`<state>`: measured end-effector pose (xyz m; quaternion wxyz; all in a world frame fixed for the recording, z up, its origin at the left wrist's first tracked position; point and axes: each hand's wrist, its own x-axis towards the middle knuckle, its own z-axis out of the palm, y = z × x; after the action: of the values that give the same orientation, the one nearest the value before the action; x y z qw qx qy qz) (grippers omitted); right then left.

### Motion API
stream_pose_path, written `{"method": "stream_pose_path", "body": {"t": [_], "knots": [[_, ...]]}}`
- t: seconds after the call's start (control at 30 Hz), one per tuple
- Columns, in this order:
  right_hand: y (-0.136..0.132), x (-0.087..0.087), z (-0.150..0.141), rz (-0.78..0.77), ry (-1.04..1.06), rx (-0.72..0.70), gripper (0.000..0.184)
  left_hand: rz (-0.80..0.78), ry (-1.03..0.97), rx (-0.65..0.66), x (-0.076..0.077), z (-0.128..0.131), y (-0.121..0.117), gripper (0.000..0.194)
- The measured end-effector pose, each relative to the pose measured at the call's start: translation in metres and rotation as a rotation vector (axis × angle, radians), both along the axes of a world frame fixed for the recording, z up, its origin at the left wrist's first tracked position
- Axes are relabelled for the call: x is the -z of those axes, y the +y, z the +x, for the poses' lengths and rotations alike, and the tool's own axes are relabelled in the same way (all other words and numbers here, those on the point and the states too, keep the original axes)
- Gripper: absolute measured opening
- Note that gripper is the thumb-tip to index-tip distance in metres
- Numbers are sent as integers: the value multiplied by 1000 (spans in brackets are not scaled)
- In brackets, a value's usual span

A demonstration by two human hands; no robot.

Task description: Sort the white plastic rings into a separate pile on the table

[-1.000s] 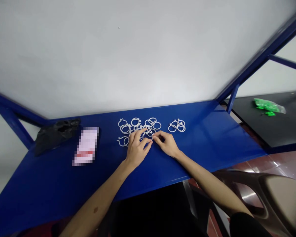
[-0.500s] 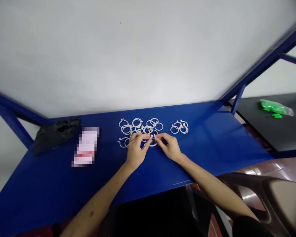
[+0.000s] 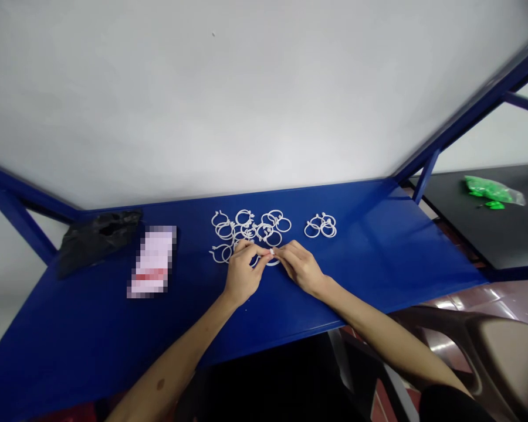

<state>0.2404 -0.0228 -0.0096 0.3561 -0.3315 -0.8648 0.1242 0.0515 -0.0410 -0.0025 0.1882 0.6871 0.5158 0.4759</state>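
Both hands pinch one white plastic curtain ring (image 3: 273,262) at its clasp, with the loop hanging toward the table edge. My left hand (image 3: 244,272) has thumb and forefinger closed on one end. My right hand (image 3: 303,266) is closed on the other, and the fingertips nearly meet over the clasp, so whether it is fastened is hidden. Behind the left hand lies a loose pile of similar rings (image 3: 225,230), several with their ends apart. A smaller group of rings (image 3: 328,228) lies farther right, overlapping one another.
On the left of the blue table (image 3: 378,258) lie a black plastic bag (image 3: 101,237) and a blurred pink-and-white rectangular item (image 3: 155,252). A dark table (image 3: 462,228) at the right holds a clear bag of green pieces (image 3: 493,190). A brown chair (image 3: 475,340) stands near my right arm.
My hands have come closer together, bringing the ring's two ends to meet. The ring has shifted slightly toward me. The pile and the right-hand group stay put.
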Motion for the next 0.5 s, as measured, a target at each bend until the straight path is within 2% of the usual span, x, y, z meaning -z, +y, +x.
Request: {"method": "stream_pose_path", "body": {"t": [0.13,0.23,0.37,0.43,0.5], "knots": [[2,-3,2,47,-56,-20,26,48,58,32,0,0,0,7],[9,-10,5,79,-65,58,27,59,117,60,1,-1,3,2],[25,-19,24,177,-62,397,28,104,214,30,3,-7,9,9],[34,-17,41,185,-87,573,27,135,246,6,3,-10,11,10],[41,-11,59,147,-132,683,27,148,262,-8,3,-12,12,12]]}}
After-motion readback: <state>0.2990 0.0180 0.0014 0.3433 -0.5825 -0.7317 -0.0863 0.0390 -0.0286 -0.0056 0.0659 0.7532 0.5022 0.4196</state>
